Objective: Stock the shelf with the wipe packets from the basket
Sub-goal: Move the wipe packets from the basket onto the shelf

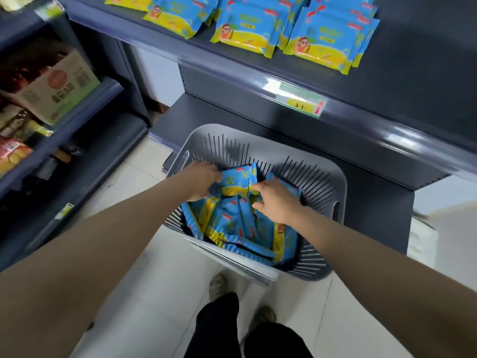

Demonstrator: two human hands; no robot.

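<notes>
From the head view, I have both arms down in the grey basket [321,174], which stands on the floor against the shelving, probably to keep the reach up short. My left grip [204,177] curls round one end of a raised wipe packet [238,180]. My right grip [273,200] pinches its other end, likely to free it from the loose pile [232,223]. Stocked packets [247,32] lie in rows on the shelf [413,60] above.

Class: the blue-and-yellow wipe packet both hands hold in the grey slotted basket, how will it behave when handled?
Probably floppy: the blue-and-yellow glossy wipe packet bends between the left hand and right hand. Likely slippery, given its shiny film. Unlikely to roll; matching packets lie flat on the dark shelf.
</notes>
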